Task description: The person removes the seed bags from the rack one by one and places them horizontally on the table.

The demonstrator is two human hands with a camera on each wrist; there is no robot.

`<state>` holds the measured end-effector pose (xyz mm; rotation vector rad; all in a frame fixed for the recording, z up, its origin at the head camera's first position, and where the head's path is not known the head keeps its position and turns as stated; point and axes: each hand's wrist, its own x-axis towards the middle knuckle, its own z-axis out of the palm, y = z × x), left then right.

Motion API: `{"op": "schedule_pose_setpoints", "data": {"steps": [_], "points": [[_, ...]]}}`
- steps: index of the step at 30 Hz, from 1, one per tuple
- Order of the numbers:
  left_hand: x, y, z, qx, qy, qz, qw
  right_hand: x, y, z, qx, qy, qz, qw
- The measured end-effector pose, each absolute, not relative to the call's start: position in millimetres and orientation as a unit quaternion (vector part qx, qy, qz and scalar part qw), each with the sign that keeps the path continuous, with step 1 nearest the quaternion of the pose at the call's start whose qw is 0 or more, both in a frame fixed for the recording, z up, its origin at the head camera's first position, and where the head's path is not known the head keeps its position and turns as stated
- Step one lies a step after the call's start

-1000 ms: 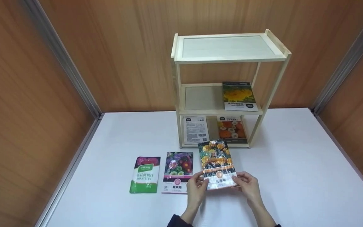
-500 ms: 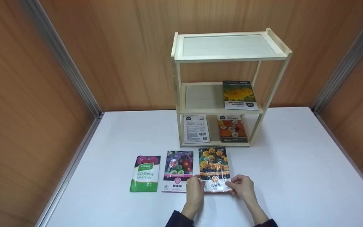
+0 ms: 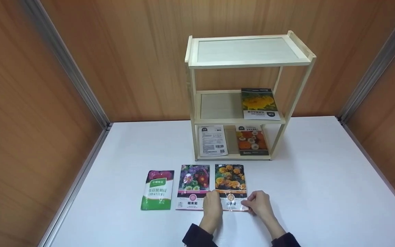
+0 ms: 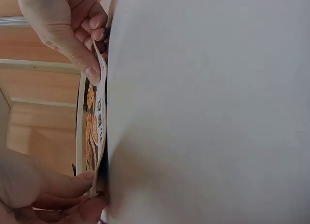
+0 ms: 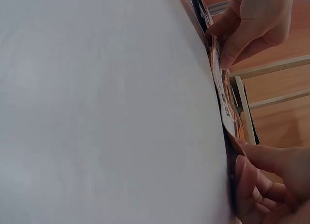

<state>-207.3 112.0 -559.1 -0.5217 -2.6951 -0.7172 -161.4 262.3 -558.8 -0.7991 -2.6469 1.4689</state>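
In the head view, an orange-flowered seed packet lies face up on the white table, its bottom edge towards me. My left hand pinches its lower left corner, and my right hand pinches the lower right one. Both wrist views show thumbs on top of the packet and its near edge slightly bowed off the tabletop. Left of it lies a purple-flowered seed packet, its lower right corner partly behind my left hand. Farther left is a green-and-white seed packet.
A pale wooden three-tier shelf stands behind the packets. Its middle tier bears a yellow-flowered packet. On the bottom tier are a white text-covered packet and an orange-flowered packet. Wood-look walls enclose the table.
The orange-flowered packet came down from a tilted, raised position to the table beside the purple-flowered one, then shifted slightly left and towards me. Both hands moved with it.
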Motion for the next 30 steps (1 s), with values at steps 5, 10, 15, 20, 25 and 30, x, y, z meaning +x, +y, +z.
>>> {"op": "schedule_pose_setpoints", "data": {"steps": [5, 10, 15, 20, 25, 30], "points": [[-206, 115, -556, -0.171, -0.952, -0.208, 0.144, -162, 262, -557, -0.249, -0.862, 0.441, -0.004], [-204, 117, -551, -0.165, -0.957, -0.193, 0.143, -162, 261, -554, -0.246, -0.874, 0.418, -0.002], [-204, 119, -547, -0.159, -0.958, -0.185, 0.149, -160, 262, -554, -0.244, -0.877, 0.414, 0.004], [-205, 119, -542, -0.157, -0.960, -0.182, 0.143, -157, 262, -551, -0.241, -0.881, 0.407, 0.013], [-205, 115, -535, -0.164, -0.961, -0.177, 0.133, -154, 266, -541, -0.220, -0.903, 0.368, 0.027], [-211, 109, -517, -0.199, -0.953, -0.195, 0.116, -150, 275, -522, -0.187, -0.917, 0.348, 0.043]]}}
